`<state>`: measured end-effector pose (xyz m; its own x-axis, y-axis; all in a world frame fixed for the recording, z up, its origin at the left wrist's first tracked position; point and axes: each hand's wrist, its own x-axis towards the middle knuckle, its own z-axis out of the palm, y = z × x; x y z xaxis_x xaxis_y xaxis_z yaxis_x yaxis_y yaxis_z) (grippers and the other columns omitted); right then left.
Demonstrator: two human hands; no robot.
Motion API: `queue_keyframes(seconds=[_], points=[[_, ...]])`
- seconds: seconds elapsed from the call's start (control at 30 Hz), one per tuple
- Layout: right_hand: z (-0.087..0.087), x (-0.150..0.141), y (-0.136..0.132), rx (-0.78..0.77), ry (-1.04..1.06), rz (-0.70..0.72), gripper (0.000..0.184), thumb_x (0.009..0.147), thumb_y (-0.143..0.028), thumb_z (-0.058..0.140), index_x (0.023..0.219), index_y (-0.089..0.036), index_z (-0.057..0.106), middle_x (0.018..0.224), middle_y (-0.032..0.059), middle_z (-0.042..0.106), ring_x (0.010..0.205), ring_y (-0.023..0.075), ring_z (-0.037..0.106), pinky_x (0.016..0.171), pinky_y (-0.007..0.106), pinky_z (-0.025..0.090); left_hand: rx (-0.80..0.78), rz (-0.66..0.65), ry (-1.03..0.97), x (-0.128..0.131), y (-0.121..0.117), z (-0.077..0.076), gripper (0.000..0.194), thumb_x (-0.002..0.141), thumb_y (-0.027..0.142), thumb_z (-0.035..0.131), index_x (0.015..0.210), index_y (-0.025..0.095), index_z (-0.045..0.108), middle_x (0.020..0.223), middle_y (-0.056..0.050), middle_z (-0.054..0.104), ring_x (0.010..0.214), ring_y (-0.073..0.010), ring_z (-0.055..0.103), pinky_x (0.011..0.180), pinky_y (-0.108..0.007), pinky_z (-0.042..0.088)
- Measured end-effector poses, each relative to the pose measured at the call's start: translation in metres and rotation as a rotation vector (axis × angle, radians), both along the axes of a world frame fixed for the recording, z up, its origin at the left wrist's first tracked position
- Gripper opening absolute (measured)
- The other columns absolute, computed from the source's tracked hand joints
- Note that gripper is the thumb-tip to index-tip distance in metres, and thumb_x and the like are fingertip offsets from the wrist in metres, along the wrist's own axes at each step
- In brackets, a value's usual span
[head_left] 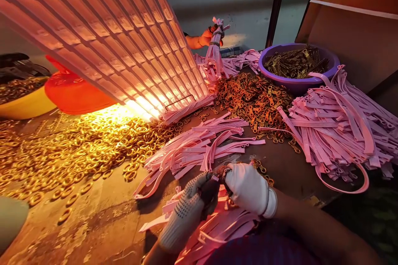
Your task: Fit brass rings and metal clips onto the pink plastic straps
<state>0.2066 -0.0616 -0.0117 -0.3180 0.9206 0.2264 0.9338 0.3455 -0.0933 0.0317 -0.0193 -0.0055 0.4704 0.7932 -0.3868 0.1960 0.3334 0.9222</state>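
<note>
My left hand (191, 207), in a pale knitted glove with dark dots, is closed on a pink strap (215, 178), whose end shows at the fingertips. My right hand (247, 188), in a white glove with dark fingertips, is closed right beside it. What its fingers pinch is hidden. Below both hands lies a heap of pink straps (222, 230). A second spread of pink straps (192, 145) lies just beyond them. Several small brass-coloured clasps (261, 169) show past my right hand.
Gold rings (77, 149) cover the left of the table under a bright lamp with a red shade (74, 91). A slatted panel (118, 41) leans over them. A clasp pile (255, 103), purple basin (269, 72) and strap stack (336, 128) stand right. Another person's hand (207, 38) holds bundled straps.
</note>
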Motion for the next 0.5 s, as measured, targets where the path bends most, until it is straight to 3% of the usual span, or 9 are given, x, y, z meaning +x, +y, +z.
queue_keyframes(seconds=[0.1, 0.23, 0.33, 0.4, 0.5], points=[[0.001, 0.001, 0.0, -0.042, 0.131, -0.018, 0.023, 0.08, -0.006, 0.054, 0.099, -0.017, 0.059, 0.091, 0.0088, 0.068, 0.079, 0.0212, 0.061, 0.067, 0.032, 0.043, -0.079, 0.12, -0.095, 0.005, -0.003, 0.003, 0.038, 0.082, 0.053, 0.071, 0.08, 0.019, 0.053, 0.058, 0.006, 0.049, 0.045, -0.0062, 0.039, 0.043, -0.017, 0.031], [-0.009, -0.006, -0.002, 0.248, 0.068, -0.066, 0.016, 0.085, -0.004, 0.05, 0.084, -0.019, 0.056, 0.077, 0.0067, 0.064, 0.067, 0.02, 0.055, 0.06, 0.032, 0.035, 0.007, -0.029, 0.053, 0.003, 0.002, 0.001, 0.047, 0.09, 0.064, 0.058, 0.073, 0.02, 0.049, 0.048, 0.006, 0.045, 0.04, -0.0071, 0.036, 0.038, -0.018, 0.026], [-0.014, -0.01, -0.001, 0.435, 0.002, -0.051, 0.023, 0.091, -0.003, 0.047, 0.076, -0.02, 0.051, 0.068, 0.0038, 0.058, 0.058, 0.0182, 0.049, 0.056, 0.032, 0.028, 0.043, -0.122, 0.088, -0.001, 0.008, -0.002, 0.054, 0.091, 0.072, 0.051, 0.073, 0.021, 0.049, 0.044, 0.006, 0.042, 0.036, -0.0075, 0.033, 0.037, -0.02, 0.024], [-0.015, -0.008, 0.001, 0.429, 0.037, -0.003, 0.021, 0.09, -0.004, 0.049, 0.077, -0.02, 0.052, 0.068, 0.0028, 0.058, 0.058, 0.0177, 0.049, 0.055, 0.032, 0.028, 0.028, -0.166, 0.055, -0.002, 0.01, -0.005, 0.057, 0.09, 0.074, 0.051, 0.073, 0.02, 0.05, 0.043, 0.006, 0.041, 0.036, -0.0074, 0.032, 0.037, -0.02, 0.022], [-0.016, -0.002, 0.003, 0.221, 0.196, 0.01, 0.011, 0.087, -0.01, 0.057, 0.088, -0.021, 0.058, 0.075, 0.0021, 0.064, 0.064, 0.0178, 0.056, 0.057, 0.029, 0.036, 0.009, -0.154, 0.063, 0.001, 0.012, -0.011, 0.061, 0.087, 0.079, 0.051, 0.074, 0.019, 0.055, 0.044, 0.006, 0.04, 0.037, -0.0075, 0.031, 0.038, -0.021, 0.019]])
